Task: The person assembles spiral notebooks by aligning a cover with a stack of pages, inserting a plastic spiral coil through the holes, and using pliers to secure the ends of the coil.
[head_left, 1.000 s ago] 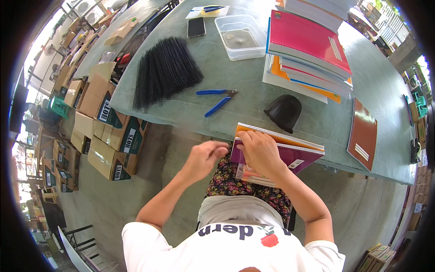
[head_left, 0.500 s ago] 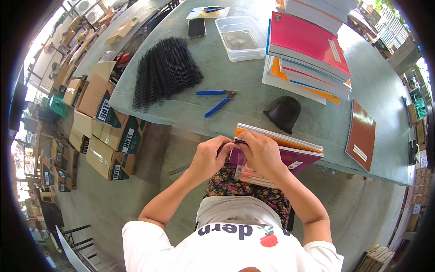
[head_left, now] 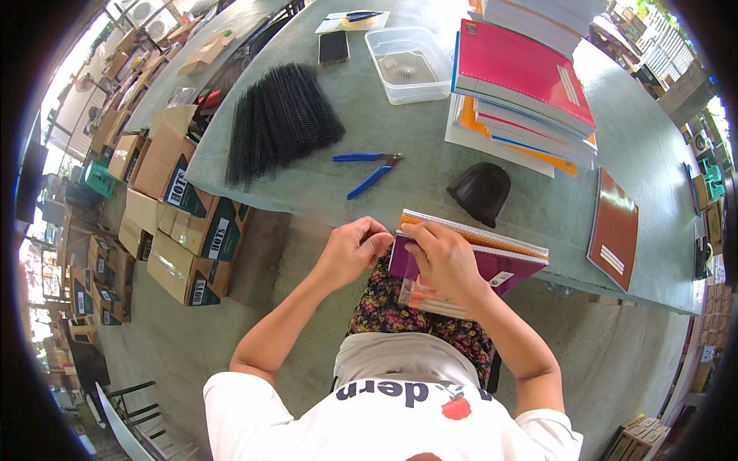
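A notebook [head_left: 511,263] with a purple cover and an orange sheet stands on edge against the near side of the table. My right hand [head_left: 444,257] grips its upper left part, thumb on the purple cover and fingers over the top. Just off the notebook's left end, my left hand [head_left: 354,250] is closed in a pinch; what lies between its fingertips is too small to make out. Beyond the hands lie blue-handled cutting pliers [head_left: 369,172] and a fanned heap of black spiral binding coils [head_left: 283,123].
Right of the pliers sits a black rounded object [head_left: 480,192]. Farther back are a clear plastic tub [head_left: 410,67], a phone [head_left: 334,48] and a tall notebook stack [head_left: 526,81]. A brown notebook [head_left: 613,229] lies at the right. Cardboard boxes [head_left: 188,257] stand on the floor at left.
My left hand has moved slightly up and left, away from my right fingers. The coil length that stuck out below it is no longer visible. My right hand keeps its hold on the notebook.
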The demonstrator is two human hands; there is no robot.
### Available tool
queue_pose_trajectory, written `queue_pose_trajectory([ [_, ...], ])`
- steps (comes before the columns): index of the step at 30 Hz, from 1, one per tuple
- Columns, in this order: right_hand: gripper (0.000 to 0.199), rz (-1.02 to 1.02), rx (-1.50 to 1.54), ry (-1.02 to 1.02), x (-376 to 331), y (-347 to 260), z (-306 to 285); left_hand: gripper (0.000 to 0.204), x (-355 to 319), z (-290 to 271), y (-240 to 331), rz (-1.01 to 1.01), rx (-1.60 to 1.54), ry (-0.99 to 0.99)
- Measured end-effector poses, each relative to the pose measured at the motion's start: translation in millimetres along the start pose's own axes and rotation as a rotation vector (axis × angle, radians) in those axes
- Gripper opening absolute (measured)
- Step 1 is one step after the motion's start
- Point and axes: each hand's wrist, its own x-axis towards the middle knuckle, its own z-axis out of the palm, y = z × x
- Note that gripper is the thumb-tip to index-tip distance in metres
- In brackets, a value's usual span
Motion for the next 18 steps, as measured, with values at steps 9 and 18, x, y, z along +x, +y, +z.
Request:
queue_pose_trajectory([
  [9,0.018,-0.105,0.080,0.081,-9,3,1,0.013,-15,13,-14,0.471,0.268,0.164],
  [18,0.012,-0.072,0.126,0.080,-11,-11,-8,0.014,-16,13,-23,0.429,0.268,0.172],
])
